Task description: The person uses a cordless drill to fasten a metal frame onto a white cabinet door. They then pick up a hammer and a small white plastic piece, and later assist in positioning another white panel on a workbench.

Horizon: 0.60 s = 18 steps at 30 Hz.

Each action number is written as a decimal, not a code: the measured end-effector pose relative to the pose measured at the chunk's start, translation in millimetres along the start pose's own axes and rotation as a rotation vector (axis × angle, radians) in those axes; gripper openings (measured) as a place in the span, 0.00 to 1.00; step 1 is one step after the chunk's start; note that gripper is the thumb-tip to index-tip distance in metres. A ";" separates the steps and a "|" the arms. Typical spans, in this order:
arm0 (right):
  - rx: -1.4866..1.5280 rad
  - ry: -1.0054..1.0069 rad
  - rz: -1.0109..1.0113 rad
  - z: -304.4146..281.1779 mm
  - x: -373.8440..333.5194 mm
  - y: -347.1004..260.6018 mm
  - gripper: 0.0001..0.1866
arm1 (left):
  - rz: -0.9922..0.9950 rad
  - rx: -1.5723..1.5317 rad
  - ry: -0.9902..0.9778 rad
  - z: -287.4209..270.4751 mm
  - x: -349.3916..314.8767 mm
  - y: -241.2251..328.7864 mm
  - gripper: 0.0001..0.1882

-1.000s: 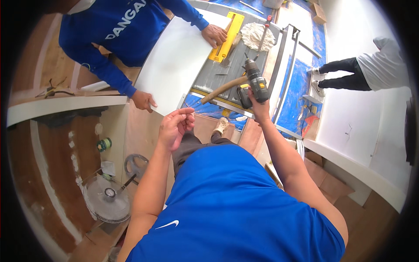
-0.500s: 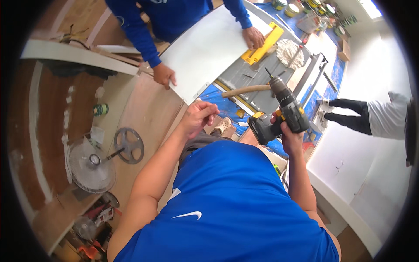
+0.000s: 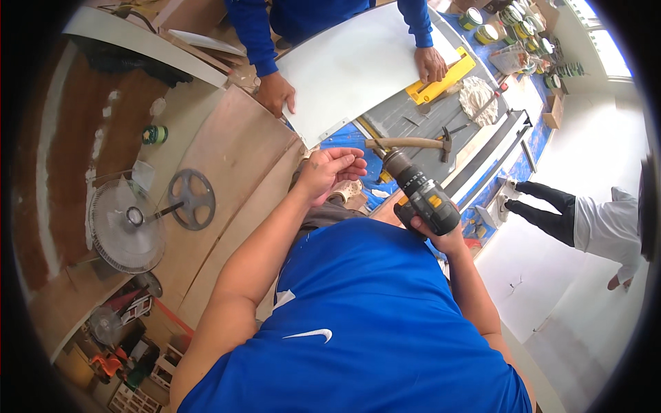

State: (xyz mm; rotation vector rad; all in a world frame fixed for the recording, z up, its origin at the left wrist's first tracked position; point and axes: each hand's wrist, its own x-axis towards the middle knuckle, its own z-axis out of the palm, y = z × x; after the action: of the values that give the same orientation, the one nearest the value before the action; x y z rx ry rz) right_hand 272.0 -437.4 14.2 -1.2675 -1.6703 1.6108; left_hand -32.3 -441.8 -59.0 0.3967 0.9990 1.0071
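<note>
My right hand (image 3: 443,238) grips a black cordless drill (image 3: 425,195) with yellow accents, its bit pointing up and left. In front of my body, my left hand (image 3: 334,172) is closed, thumb pressed to the fingers; anything held there is too small to make out. Just beyond it lies the near corner of a white panel (image 3: 344,62), with small metal fittings along its edge. Opposite me, a person in blue sleeves rests one hand (image 3: 276,94) on the panel's left edge and the other (image 3: 431,65) at its right edge. A hammer (image 3: 413,143) lies behind the drill.
Next to the panel lie a yellow level-like tool (image 3: 442,76) and a whitish rag (image 3: 476,98). Several paint tins (image 3: 486,34) stand at the far right. A pedestal fan (image 3: 128,224) is on the left. Another person (image 3: 592,219) stands at the right.
My right hand has brought the drill left and lower, closer to my left hand. My view has shifted, uncovering the hammer's head. The other person's hands stay on the panel.
</note>
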 end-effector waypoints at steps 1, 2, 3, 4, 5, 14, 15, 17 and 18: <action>0.006 -0.025 -0.027 3.4 3.1 -3.8 0.25 | 0.011 -0.007 0.023 3.0 1.3 1.3 0.14; 0.013 -0.049 -0.053 6.6 6.0 -7.9 0.25 | 0.022 -0.014 0.045 5.5 3.3 1.5 0.13; 0.002 -0.059 -0.060 9.7 8.8 -12.6 0.25 | 0.018 -0.040 0.053 6.0 5.1 0.0 0.12; -0.012 -0.067 -0.072 11.5 10.7 -11.9 0.24 | 0.013 -0.066 0.061 6.3 7.5 -1.9 0.11; -0.026 -0.074 -0.084 13.2 12.5 -10.3 0.24 | 0.008 -0.092 0.067 6.8 9.3 -3.3 0.10; -0.161 -0.123 -0.116 15.8 26.3 -11.7 0.23 | -0.022 -0.492 0.144 -2.6 24.6 -13.7 0.07; -0.166 -0.122 -0.124 16.9 28.6 -10.9 0.24 | -0.026 -0.500 0.150 -0.6 23.4 -9.0 0.09; -0.174 -0.110 -0.123 19.2 32.2 -11.7 0.24 | -0.026 -0.484 0.132 4.2 23.5 2.2 0.09; -0.177 -0.104 -0.115 20.8 33.9 -14.0 0.24 | -0.024 -0.476 0.126 5.1 23.5 6.0 0.10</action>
State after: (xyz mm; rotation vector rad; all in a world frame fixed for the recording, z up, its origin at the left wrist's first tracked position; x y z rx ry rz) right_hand 235.2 -416.7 15.4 -1.1635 -1.9494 1.5116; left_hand -27.4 -418.1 -64.2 -0.0729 0.8380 1.2183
